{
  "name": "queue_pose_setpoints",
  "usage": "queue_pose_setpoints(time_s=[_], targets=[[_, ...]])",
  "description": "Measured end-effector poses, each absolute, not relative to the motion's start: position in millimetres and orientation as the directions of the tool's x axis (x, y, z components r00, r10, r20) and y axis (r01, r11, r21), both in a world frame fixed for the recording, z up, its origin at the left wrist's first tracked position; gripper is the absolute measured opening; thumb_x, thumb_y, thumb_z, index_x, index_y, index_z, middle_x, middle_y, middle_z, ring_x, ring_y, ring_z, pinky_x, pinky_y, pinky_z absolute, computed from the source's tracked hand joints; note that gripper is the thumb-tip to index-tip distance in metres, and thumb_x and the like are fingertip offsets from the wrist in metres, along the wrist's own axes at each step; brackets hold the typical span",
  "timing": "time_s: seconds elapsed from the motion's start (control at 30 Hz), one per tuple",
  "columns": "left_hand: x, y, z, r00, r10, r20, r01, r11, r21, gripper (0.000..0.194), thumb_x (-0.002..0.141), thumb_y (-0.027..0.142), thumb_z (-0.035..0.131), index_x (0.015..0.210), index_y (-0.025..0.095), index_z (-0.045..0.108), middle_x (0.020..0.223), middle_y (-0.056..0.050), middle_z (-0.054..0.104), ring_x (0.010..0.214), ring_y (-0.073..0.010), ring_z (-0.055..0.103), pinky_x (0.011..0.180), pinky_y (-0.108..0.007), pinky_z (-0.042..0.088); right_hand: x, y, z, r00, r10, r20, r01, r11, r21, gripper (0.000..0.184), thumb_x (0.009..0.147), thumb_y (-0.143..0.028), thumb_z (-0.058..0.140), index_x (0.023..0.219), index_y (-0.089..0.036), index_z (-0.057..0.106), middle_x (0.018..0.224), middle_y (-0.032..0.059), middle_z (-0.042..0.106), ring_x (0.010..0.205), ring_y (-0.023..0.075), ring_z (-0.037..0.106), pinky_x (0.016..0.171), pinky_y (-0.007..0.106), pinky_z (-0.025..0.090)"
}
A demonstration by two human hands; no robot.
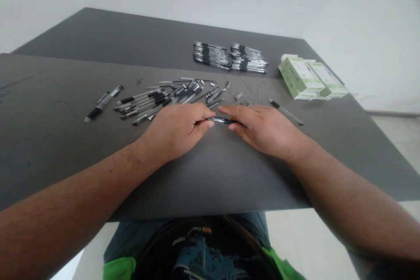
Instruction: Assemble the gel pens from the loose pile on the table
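Between my two hands a dark pen with a shiny clear section (220, 120) is held level, just above the table. My left hand (179, 129) pinches its left end between thumb and fingers. On the other end, my right hand (262, 129) is closed with thumb and fingers, covering that part of the pen. Just beyond my left hand lies a loose heap of clear pen barrels with black grips (147, 104). Small caps and tips (213, 95) are scattered past my fingertips. A single pen part with a black end (286, 112) rests beyond my right hand.
Two stacks of pens, a left one (210, 55) and a right one (248, 58), lie farther back. Green and white boxes (303, 78) stand at the right. A pen (103, 103) lies apart at the left on the grey table (59, 140).
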State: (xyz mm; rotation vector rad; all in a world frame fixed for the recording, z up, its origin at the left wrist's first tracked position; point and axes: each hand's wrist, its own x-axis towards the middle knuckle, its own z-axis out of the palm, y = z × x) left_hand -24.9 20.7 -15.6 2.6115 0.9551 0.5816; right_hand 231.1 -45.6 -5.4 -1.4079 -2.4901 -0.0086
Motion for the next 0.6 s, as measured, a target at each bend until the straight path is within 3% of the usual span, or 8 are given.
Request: queue_pose_setpoints(time_s=[0.27,0.6], targets=[[-26.0,23.2,-18.2,0.709,0.644,0.288,0.523,-0.754,0.398,0.032,0.105,0.036,0.06,0.122,0.023,0.083,0.114,-0.008,0.086,0.109,-0.0294,0.081,0.092,-0.039,0.058,230.5,-46.6,-5.8,-0.479,0.836,0.267,0.834,0.528,-0.158,0.046,0.11,-0.024,0.061,0.156,-0.017,0.065,0.134,0.0139,0.084,0.111,0.028,0.084,0.095,0.038,0.066],[-27.4,22.8,-23.5,0.771,0.511,0.381,0.383,-0.849,0.364,0.032,0.108,0.028,0.055,0.126,0.019,0.08,0.121,-0.009,0.085,0.118,-0.0256,0.078,0.107,-0.038,0.059,228.9,-47.1,-5.9,-0.498,0.833,0.242,0.807,0.547,-0.221,0.048,0.11,-0.027,0.059,0.156,-0.016,0.062,0.143,0.014,0.08,0.117,0.0298,0.083,0.099,0.043,0.066]])
